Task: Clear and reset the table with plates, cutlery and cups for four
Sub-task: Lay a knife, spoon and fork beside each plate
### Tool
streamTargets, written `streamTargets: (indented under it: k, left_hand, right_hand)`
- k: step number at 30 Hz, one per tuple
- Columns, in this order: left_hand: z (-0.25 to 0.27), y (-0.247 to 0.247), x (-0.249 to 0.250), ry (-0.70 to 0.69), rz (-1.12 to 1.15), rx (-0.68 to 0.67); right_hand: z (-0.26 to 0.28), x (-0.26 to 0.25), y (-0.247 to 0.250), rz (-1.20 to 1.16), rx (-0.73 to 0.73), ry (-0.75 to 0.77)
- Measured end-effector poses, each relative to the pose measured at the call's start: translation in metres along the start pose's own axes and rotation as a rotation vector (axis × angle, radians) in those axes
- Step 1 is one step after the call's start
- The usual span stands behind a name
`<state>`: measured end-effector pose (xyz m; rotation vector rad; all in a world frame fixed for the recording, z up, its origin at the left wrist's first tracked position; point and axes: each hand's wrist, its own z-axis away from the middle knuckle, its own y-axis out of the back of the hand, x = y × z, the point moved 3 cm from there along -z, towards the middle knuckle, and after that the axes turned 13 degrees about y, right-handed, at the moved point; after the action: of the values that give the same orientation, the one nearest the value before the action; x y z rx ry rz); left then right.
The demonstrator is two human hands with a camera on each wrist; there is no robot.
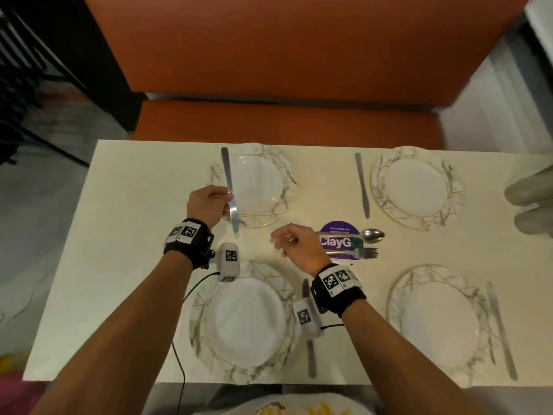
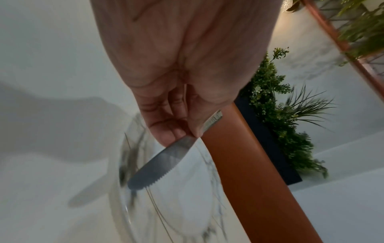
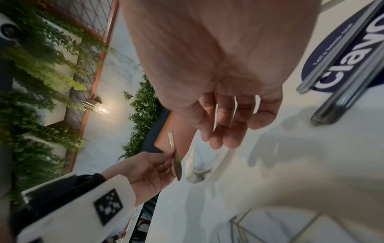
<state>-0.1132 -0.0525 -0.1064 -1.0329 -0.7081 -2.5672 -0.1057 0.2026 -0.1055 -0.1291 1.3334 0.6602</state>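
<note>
My left hand [image 1: 221,202] pinches a table knife [image 1: 229,187] by its middle and holds it above the left rim of the far-left marbled plate [image 1: 263,181]. The left wrist view shows thumb and fingers [image 2: 166,131] gripping the knife [image 2: 158,166], serrated blade out over the plate [image 2: 187,197]. My right hand [image 1: 284,239] hovers over the table's middle with fingers [image 3: 224,128] loosely curled and empty. Three other plates [image 1: 416,187] [image 1: 245,322] [image 1: 440,322] each have a knife [image 1: 362,187] [image 1: 311,351] [image 1: 502,330] beside them.
A spoon [image 1: 372,235] and a fork [image 1: 366,253] lie across a purple coaster [image 1: 339,227] just right of my right hand. An orange bench [image 1: 284,121] runs behind the white table [image 1: 134,205]. A blurred grey shape [image 1: 529,199] sits at the right edge.
</note>
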Motion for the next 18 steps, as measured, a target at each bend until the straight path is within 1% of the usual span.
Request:
streamTargets:
  k: [3, 7, 11, 14, 18]
  left_hand:
    - [-0.031, 0.034, 0.000, 0.014, -0.069, 0.043]
    - [-0.065, 0.059, 0.000, 0.072, -0.170, 0.086]
    - [-0.088, 0.064, -0.006, 0.137, -0.241, 0.091]
    - [-0.095, 0.063, -0.005, 0.139, -0.252, 0.108]
    - [-0.111, 0.066, -0.005, 0.119, -0.253, 0.185]
  right_hand:
    - [-0.004, -0.001, -0.017, 0.025, 0.019, -0.006]
    - [-0.006, 0.001, -0.020, 0.075, 0.042, -0.026]
    - [-0.009, 0.009, -0.015, 0.085, 0.069, -0.060]
    - [-0.011, 0.011, -0.012, 0.091, 0.078, -0.088]
    - [-0.013, 0.016, -0.009, 0.087, 0.087, -0.098]
